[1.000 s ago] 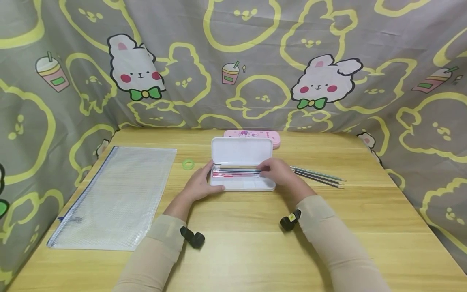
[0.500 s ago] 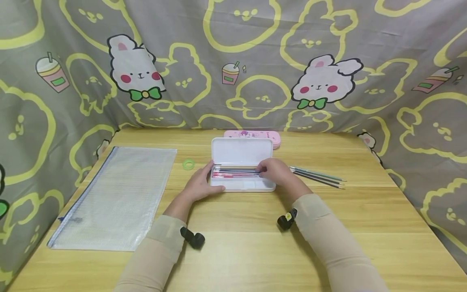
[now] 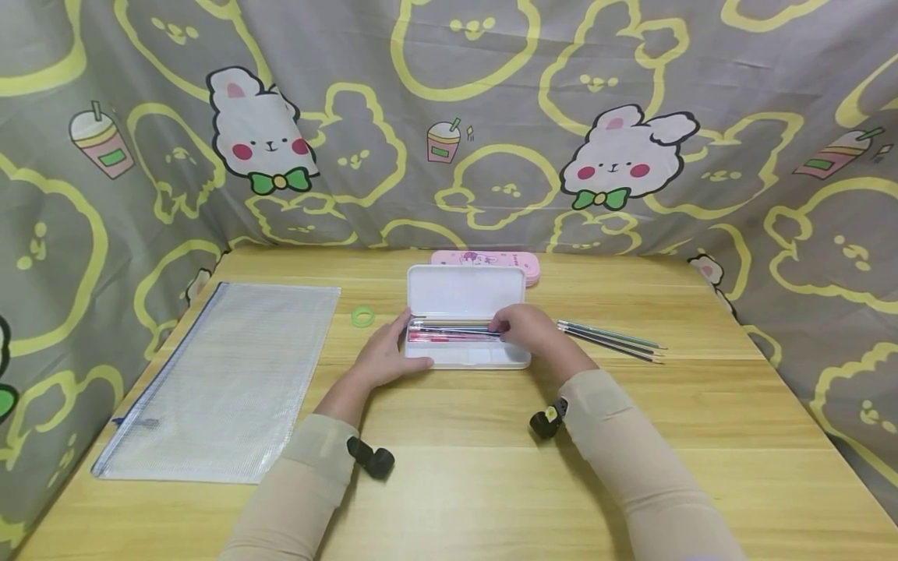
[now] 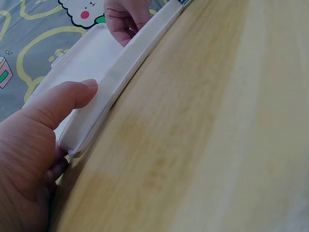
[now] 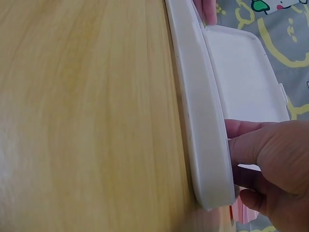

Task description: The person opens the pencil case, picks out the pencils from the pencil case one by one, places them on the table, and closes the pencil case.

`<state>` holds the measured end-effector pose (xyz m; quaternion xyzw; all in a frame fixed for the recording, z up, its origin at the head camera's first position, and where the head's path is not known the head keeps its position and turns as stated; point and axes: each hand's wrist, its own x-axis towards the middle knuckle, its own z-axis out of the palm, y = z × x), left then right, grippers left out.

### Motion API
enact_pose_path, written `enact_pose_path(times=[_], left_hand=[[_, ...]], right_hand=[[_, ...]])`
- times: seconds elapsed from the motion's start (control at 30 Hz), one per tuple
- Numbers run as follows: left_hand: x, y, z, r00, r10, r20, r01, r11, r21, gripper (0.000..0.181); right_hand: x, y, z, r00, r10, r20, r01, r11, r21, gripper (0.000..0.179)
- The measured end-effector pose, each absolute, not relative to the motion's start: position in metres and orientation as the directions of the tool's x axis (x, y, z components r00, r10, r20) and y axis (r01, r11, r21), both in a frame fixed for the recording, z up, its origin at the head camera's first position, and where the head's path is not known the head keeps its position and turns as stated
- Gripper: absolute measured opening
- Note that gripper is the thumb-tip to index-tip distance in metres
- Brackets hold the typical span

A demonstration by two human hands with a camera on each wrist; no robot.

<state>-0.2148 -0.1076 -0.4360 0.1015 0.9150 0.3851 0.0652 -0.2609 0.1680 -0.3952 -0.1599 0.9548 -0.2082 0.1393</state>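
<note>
A white pencil case (image 3: 449,357) lies with its lid raised in the middle of the table. Dark pencils (image 3: 452,327) and red-tinted, pen-like sticks (image 3: 442,337) fill its back part. My left hand (image 3: 382,354) holds the case's left end, thumb on the front rim and fingers around the side; the left wrist view shows this thumb on the white wall (image 4: 118,79). Over the right end, my right hand (image 3: 529,329) reaches in with curled fingers and pinches a dark pencil's end. In the right wrist view its fingertips are hidden behind the case wall (image 5: 205,121).
Several loose pencils (image 3: 613,341) lie right of the case. Behind the lid is a pink pencil case (image 3: 522,265). A green ring, perhaps tape (image 3: 362,315), and a mesh zip pouch (image 3: 224,382) lie to the left. A patterned curtain (image 3: 491,117) hangs around the table.
My right hand and forearm have shifted slightly left, and the dark pencil at its fingertips now lies at more of a slant. The left hand keeps its hold on the case.
</note>
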Motion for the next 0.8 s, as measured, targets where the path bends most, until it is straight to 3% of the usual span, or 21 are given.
enact_pose_path(times=[0.37, 0.8], left_hand=[[-0.2143, -0.1076, -0.4358, -0.971, 0.235, -0.040, 0.135, 0.680, 0.720, 0.113], [-0.2135, -0.1077, -0.4352, -0.971, 0.233, -0.046, 0.130, 0.684, 0.718, 0.112]], right_hand=[[-0.2580, 0.1714, -0.3972, -0.889, -0.432, -0.151, -0.319, 0.822, -0.472, 0.023], [-0.2572, 0.1747, -0.3966, -0.892, -0.420, -0.168, -0.300, 0.827, -0.474, 0.020]])
